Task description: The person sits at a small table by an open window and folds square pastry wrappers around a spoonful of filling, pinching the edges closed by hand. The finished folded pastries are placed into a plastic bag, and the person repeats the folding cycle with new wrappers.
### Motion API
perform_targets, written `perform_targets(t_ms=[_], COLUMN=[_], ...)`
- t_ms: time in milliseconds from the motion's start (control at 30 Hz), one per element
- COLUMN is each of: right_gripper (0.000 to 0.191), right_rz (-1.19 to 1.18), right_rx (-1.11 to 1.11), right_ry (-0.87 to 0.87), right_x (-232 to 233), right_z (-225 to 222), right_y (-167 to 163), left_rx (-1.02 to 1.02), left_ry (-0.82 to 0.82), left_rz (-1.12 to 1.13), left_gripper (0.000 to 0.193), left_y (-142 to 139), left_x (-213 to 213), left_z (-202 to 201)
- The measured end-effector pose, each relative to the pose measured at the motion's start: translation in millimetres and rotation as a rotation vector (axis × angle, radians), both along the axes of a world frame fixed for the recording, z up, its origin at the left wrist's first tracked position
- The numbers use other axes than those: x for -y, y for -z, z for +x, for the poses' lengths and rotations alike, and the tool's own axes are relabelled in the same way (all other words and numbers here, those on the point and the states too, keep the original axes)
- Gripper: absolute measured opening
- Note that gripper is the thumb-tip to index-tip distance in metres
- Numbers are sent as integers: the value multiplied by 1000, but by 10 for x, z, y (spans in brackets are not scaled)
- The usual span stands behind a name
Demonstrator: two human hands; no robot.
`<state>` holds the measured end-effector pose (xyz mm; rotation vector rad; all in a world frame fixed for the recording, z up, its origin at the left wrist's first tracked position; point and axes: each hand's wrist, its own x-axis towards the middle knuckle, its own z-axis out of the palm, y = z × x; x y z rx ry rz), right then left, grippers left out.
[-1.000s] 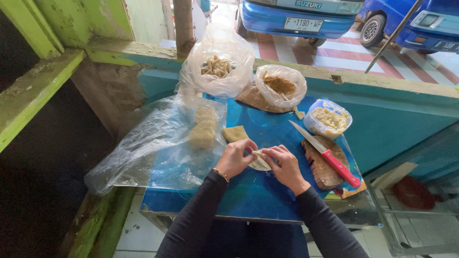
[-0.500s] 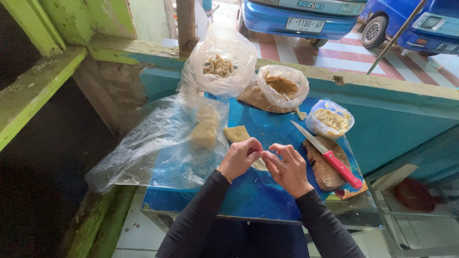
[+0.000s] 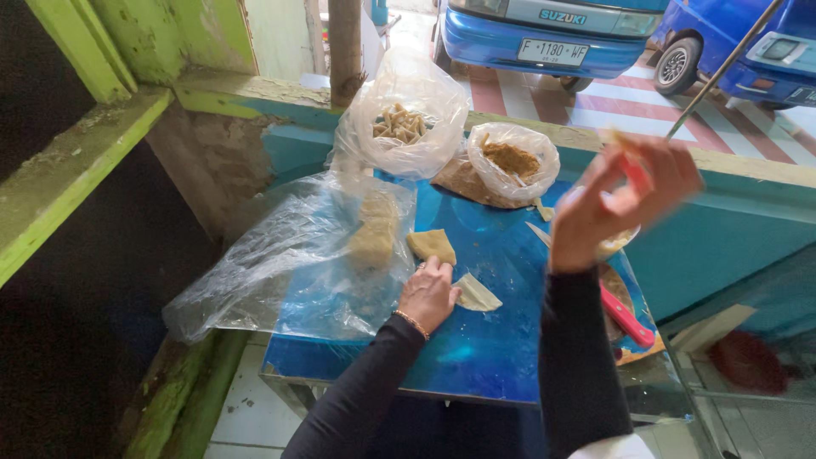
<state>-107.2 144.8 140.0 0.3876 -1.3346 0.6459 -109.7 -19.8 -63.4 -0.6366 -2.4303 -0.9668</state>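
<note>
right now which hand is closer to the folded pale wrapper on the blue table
Left. The left hand rests beside the folded wrapper, touching its edge; the right hand is raised well above the table.

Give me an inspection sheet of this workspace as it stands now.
Surface: blue table, glossy, partly covered by plastic.
Job's things: folded wrapper lying flat by the left hand; a second tan wrapper just beyond it.
Clutter: large clear bag holding a tan stack; bag of pale sticks; bag of brown filling; red-handled knife, mostly hidden by the right arm.
Hands: left hand rests on the table, touching the folded wrapper; right hand raised, blurred, pinching something small.
Cables: nothing seen.
Surroundings: green beam; blue vehicles beyond the ledge.
</note>
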Motion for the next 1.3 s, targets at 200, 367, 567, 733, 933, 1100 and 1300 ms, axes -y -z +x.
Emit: perform_targets(t_ms=[200, 367, 567, 733, 933, 1100, 1300], right_gripper=[52, 14, 38, 14, 26, 36, 44], right_rz=[429, 500, 728, 672, 789, 834, 670], right_rx=[322, 900, 1024, 943, 802, 781, 952], right_ry=[41, 151, -117, 25, 67, -21, 2], right_x=[142, -378, -317, -418, -514, -416, -447], right_z=[-738, -337, 545, 593, 955, 1358, 1242], right_y=[4, 547, 1377, 1320, 1319, 1481, 1411], left_rx=[87, 268, 666, 808, 573, 369, 255], left_ry=[25, 111, 254, 389, 387, 255, 185], left_rz=[4, 271, 760, 876, 515, 171, 28], left_gripper=[15, 16, 17, 20, 14, 18, 19], left_y=[48, 13, -62, -104, -112, -135, -269], left_x=[-41, -64, -207, -327, -151, -17, 7], left_z=[-41, -37, -108, -164, 89, 489, 695])
